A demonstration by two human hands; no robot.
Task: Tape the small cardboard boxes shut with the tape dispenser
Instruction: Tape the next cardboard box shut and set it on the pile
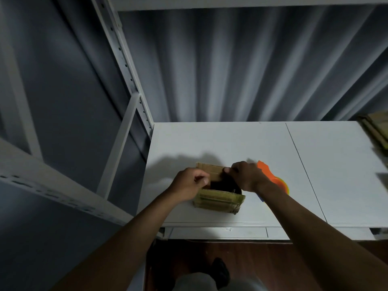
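Observation:
A small brown cardboard box (218, 201) stands near the front of the white table (241, 141), its top open and dark inside. My left hand (189, 183) is at the box's left side, fingers curled on its left flap. My right hand (245, 175) pinches the far flap (211, 170) at the box's right rear. An orange tape dispenser (273, 178) lies on the table just right of the box, partly hidden behind my right wrist.
A white metal shelving frame (128, 85) rises along the table's left edge. A grey curtain (252, 66) hangs behind the table. Flat cardboard pieces (375, 127) lie at the far right edge. The table's front edge (231, 224) is just below the box.

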